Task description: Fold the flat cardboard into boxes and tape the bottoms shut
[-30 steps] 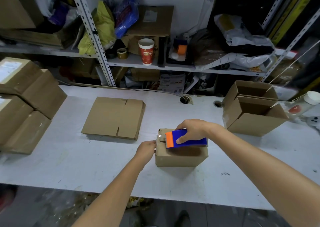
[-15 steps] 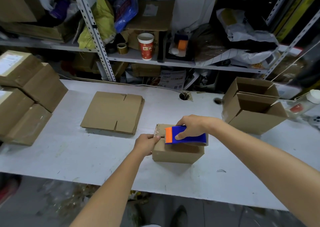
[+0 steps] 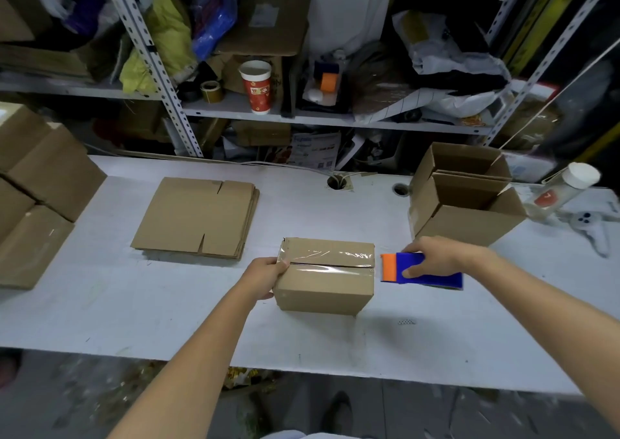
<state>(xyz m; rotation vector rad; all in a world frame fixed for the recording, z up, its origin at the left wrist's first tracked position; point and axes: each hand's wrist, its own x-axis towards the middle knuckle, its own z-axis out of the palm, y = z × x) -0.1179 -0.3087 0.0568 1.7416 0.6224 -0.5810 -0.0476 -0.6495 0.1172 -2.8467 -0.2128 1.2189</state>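
Taping a bottom shut, by the look of the head view, and close to the end of that step. Near the middle of the desk (image 3: 167, 304), a small box (image 3: 323, 291), flaps upward, with a clear tape strip (image 3: 330, 260) laid left to right along the seam between the two flaps, wrinkled toward the right end and lapping over the left edge. Left hand (image 3: 265, 277) gripping the left end of the box, thumb on the top corner, fingers curled round the near side, pinning it to the desk. Right hand (image 3: 432, 257) closed round a blue and orange tape dispenser (image 3: 426, 277), held just beside the right end of the box, orange end toward it and off the cardboard. No telling of any tape joining dispenser to box.

Farther left, a stack of flat cardboard (image 3: 198, 217), not yet folded. On the right, two open boxes (image 3: 466, 223), one right behind the other, seemingly finished. At the left edge, several closed cartons (image 3: 40, 187). Beyond the desk, a cluttered shelf (image 3: 335, 121) with a red paper cup (image 3: 256, 86) and a tape roll (image 3: 210, 90).

Judging the next move: press the right end of the strip down over the side of the box, tear free if needed, then turn the box upright and set it by the open ones. Calls for a steady left grip to keep the light cardboard from sliding, and a firm rub over the wrinkles for a proper seal. After that, probably a reach to the left for the next flat sheet.
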